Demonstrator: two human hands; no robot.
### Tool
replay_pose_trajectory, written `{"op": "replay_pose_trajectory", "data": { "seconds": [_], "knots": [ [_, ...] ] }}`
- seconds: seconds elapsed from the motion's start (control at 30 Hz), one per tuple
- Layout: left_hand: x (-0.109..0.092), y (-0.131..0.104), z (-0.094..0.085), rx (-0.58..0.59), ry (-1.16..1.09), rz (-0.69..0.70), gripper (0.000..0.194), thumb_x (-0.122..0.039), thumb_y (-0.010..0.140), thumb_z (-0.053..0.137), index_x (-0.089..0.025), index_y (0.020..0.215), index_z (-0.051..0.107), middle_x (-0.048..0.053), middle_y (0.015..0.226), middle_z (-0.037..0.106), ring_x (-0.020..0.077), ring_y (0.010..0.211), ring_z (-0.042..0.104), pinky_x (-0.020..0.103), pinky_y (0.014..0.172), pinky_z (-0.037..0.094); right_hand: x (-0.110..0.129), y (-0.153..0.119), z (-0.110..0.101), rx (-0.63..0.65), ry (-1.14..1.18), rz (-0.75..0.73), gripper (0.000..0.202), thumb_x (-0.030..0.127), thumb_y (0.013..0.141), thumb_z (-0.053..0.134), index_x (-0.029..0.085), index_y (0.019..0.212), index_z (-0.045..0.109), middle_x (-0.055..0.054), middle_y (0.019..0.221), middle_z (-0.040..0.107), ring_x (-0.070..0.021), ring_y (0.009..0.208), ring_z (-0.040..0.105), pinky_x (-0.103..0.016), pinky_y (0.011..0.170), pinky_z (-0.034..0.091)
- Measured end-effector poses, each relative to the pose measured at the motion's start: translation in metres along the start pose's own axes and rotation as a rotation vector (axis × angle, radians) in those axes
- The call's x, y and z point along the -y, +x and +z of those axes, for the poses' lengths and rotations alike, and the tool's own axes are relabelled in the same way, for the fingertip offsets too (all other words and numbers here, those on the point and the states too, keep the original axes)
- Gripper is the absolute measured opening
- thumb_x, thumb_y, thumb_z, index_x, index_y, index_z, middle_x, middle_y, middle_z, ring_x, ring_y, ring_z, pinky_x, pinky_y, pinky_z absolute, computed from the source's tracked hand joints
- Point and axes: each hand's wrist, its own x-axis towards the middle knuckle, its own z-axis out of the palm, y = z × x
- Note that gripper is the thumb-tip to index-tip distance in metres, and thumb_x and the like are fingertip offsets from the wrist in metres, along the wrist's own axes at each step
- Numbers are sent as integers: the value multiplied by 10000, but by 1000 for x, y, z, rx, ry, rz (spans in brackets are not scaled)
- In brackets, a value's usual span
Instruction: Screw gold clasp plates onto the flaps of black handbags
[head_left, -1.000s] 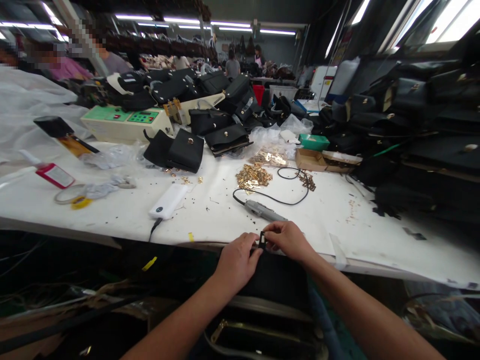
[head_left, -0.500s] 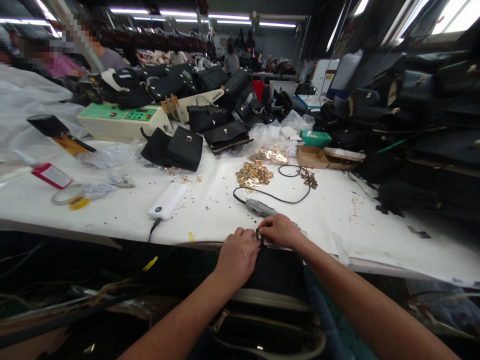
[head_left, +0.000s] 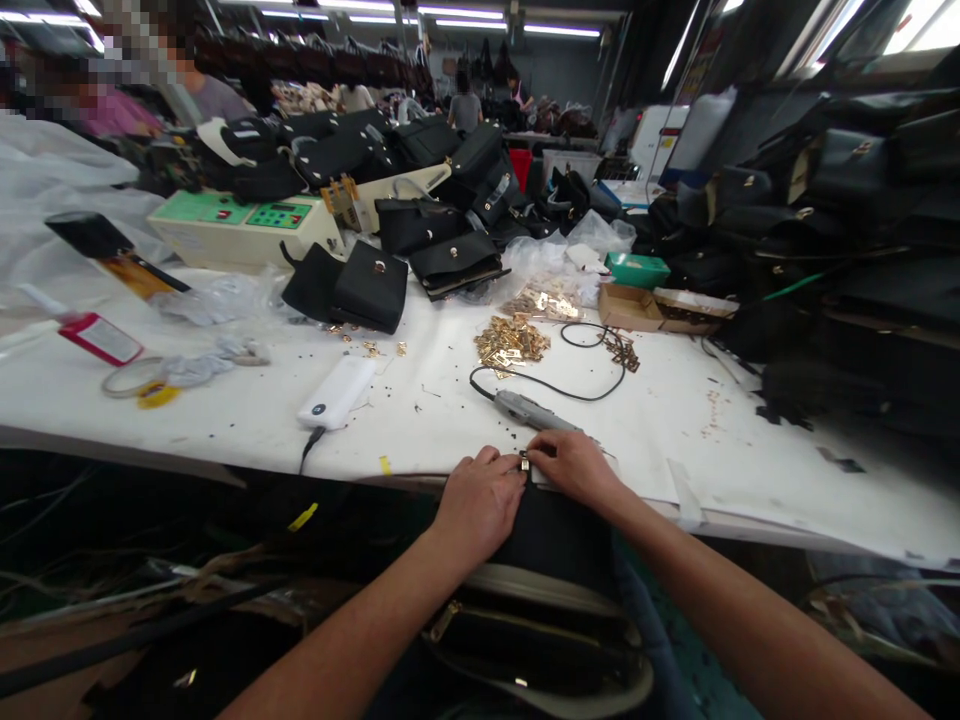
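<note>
A black bag [head_left: 559,535] lies in front of me at the table's edge, its flap towards the table. Its near side gapes, with a gold zipper pull [head_left: 446,620] by the opening. My left hand [head_left: 480,505] is closed over the left part of the flap, fingers bent together, fingertips beside a small shiny metal fitting [head_left: 524,463]. My right hand [head_left: 576,466] pinches at that fitting from the right; its fingertips partly cover it. Just beyond the right hand lies a grey handheld power tool [head_left: 529,408] with a black cord.
Gold metal fittings [head_left: 510,342] are heaped mid-table. A white power bank [head_left: 337,393] and a red bottle [head_left: 101,338] lie left. A cream machine [head_left: 236,230], black bags [head_left: 371,285] and a cardboard box [head_left: 630,308] stand behind. More bags [head_left: 862,260] pile up right.
The fitting between my fingertips now shows as a bright metal piece where a dark one showed before. My right hand has shifted slightly right. The view has tilted a little.
</note>
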Motion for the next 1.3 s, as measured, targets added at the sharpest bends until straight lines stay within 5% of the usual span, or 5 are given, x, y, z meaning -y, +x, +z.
{"op": "replay_pose_trajectory", "data": {
  "seconds": [0.27, 0.77, 1.3],
  "knots": [
    [4, 3, -1, 6, -68, 0, 149, -196, 958, 573, -244, 952, 714, 28, 1058, 741, 250, 1001, 567, 399, 786, 489, -2, -10, -1, 46, 54, -8, 228, 250, 799, 694, 227, 1014, 768, -64, 881, 717, -211, 779, 657, -308, 718, 478],
    [12, 9, -1, 38, -73, 55, 162, -227, 976, 554, -238, 991, 715, 58, 1080, 714, 257, 1029, 549, 398, 808, 507, 4, -6, 6, 57, 31, 162, 196, 202, 761, 662, 243, 949, 695, -26, 809, 717, -202, 728, 637, -305, 651, 425],
    [15, 5, -1, 33, -91, 83, 198, -227, 1001, 510, -249, 1074, 693, 57, 1124, 719, 254, 1056, 552, 402, 855, 511, -1, -4, 4, 101, 123, 156, 185, 203, 768, 653, 243, 945, 687, -23, 809, 726, -193, 715, 648, -295, 628, 449]
  ]
}}
